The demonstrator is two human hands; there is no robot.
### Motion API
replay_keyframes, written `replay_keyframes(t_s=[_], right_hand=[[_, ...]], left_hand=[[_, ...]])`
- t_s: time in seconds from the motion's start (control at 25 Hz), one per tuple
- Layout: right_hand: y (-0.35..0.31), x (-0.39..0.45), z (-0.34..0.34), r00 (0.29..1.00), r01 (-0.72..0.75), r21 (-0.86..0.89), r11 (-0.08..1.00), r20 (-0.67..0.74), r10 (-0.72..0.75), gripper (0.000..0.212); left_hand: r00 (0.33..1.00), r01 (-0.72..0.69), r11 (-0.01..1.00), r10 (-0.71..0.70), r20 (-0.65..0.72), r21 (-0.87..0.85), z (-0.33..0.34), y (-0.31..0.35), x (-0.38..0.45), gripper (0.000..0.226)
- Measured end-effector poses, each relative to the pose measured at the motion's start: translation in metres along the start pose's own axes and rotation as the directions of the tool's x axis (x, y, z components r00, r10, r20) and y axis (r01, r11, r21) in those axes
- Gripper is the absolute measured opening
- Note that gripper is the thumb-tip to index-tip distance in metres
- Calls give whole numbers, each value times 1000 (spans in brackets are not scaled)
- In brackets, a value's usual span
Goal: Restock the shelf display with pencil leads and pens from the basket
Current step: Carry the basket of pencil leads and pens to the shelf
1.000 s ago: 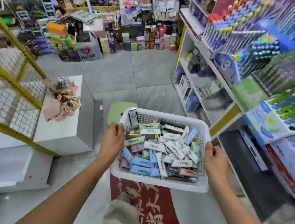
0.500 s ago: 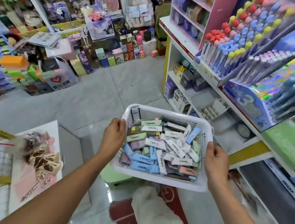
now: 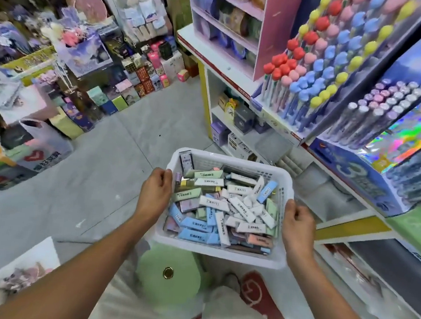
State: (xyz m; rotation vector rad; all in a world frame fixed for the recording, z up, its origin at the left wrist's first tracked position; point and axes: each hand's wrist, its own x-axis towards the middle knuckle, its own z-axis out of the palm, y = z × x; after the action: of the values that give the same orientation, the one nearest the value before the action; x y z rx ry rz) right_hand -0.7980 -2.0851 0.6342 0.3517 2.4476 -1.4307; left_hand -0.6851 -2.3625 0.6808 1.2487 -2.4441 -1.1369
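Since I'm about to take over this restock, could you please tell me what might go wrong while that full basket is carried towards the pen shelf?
1. The white plastic basket is heaped with small loose boxes and held only at its side rims by the left hand and right hand; a tilt could spill them.
2. The round green stool sits directly beneath, a possible trip hazard.
3. The flower-topped pens jut outward and could be knocked.

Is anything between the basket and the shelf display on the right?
Nothing visible. Both hands, left and right, hold the basket by its rims in open air, and the gap to the shelf display is clear.
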Motion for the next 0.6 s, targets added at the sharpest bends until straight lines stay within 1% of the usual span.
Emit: replay_keyframes(t_s=[0.12, 0.28, 0.4, 0.48, 0.6], right_hand=[[7, 15, 17, 995, -79, 20, 997, -51, 80, 41], [25, 42, 48, 960, -205, 56, 977, -182, 212, 41], [42, 54, 81, 893, -291, 114, 950, -324, 313, 42], [54, 60, 110, 824, -335, 148, 931, -433, 365, 43], [80, 61, 141, 731, -400, 225, 888, -507, 458, 43]], left_hand=[[995, -54, 998, 53, 86, 13, 23, 3, 45, 34], [960, -147, 989, 139, 241, 17, 72, 5, 117, 34], [904, -229, 973, 204, 376, 24, 112, 2, 171, 32], [853, -297, 954, 254, 456, 25, 141, -2, 207, 32], [792, -359, 933, 281, 543, 40, 185, -14, 234, 30]])
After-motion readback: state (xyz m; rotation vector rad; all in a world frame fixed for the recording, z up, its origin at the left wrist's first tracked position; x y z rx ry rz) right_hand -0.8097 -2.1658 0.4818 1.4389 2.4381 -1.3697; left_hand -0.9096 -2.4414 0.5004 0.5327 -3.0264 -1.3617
